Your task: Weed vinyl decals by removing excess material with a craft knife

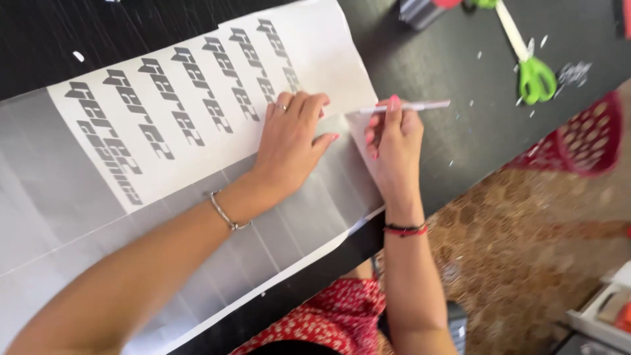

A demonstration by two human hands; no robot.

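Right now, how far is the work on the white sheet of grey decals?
Done: grey decals lie in rows on the white sheet. In hand: left hand presses the sheet flat; right hand holds a thin white tool at its edge. Left: all decals remain on the sheet.

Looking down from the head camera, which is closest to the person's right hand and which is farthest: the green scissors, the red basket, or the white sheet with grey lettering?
From the right hand, which holds a thin white tool:
1. White sheet with grey lettering, just left of the hand, touching its fingertips.
2. Green scissors, up and to the right on the black table.
3. Red basket, far right, past the table edge.
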